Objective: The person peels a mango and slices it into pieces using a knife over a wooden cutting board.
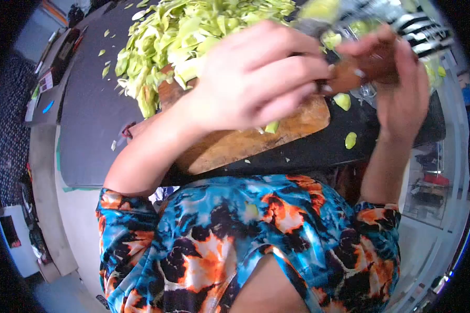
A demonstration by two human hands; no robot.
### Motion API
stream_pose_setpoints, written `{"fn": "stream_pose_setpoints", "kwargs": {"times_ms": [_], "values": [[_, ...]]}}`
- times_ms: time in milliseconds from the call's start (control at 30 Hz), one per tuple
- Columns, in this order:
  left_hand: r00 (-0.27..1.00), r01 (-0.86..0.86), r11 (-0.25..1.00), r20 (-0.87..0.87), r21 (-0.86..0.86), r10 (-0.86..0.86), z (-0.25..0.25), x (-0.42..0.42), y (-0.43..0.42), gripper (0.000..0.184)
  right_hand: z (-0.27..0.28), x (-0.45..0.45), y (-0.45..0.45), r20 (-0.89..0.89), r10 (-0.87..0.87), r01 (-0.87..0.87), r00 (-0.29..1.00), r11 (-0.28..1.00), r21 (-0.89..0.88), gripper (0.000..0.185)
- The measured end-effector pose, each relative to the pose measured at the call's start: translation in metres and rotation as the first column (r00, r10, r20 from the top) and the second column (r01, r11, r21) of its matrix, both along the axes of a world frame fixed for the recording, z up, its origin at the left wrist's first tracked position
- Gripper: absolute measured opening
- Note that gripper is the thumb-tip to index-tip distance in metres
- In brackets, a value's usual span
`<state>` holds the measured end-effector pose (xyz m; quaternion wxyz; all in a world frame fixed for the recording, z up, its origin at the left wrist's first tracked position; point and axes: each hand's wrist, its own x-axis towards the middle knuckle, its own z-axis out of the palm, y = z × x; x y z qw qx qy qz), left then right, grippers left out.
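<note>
My left hand [269,73] is over the cutting board with its fingers curled and blurred by motion. Its fingertips are at the near end of a smooth brown object [347,75], whose kind I cannot make out. My right hand [402,88] is at the other end of that object, fingers bent around it. Beneath my left forearm lies a worn wooden cutting board [297,122], set at a slant. A big heap of thin pale-green slices [177,39] spreads behind the board and partly over it.
Loose green pieces [350,140] lie on the dark tabletop [89,135]. A dark reddish item [128,130] rests left of the board. At the far right are a black-and-white striped thing [423,31] and clear plastic, both blurred. A shelf unit [44,99] stands at the left.
</note>
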<state>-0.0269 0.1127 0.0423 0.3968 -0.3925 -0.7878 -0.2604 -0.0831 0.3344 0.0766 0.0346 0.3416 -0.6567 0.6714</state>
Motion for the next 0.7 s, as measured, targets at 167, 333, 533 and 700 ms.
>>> {"fn": "stream_pose_setpoints", "kwargs": {"times_ms": [167,333,533,700], "values": [[0.897,-0.303,0.947,0.303,-0.112,0.323,-0.033,-0.012,-0.046,0.051,-0.021,0.008,0.063,-0.160,-0.273,0.315,0.949,0.765,0.562,0.024],[0.710,-0.416,0.844,0.458,-0.339,0.534,-0.043,-0.010,-0.050,0.071,-0.039,0.038,0.049,-0.317,0.184,0.157,0.931,0.580,0.799,0.045],[0.705,-0.569,0.822,0.533,0.032,0.467,-0.052,-0.009,-0.079,0.075,-0.071,0.056,0.024,-0.471,0.533,0.146,0.703,0.539,0.829,0.049],[0.653,-0.738,0.602,0.546,0.305,0.524,-0.042,0.036,-0.128,0.075,-0.078,0.054,0.011,-0.464,0.598,0.178,0.654,0.474,0.862,0.048]]}}
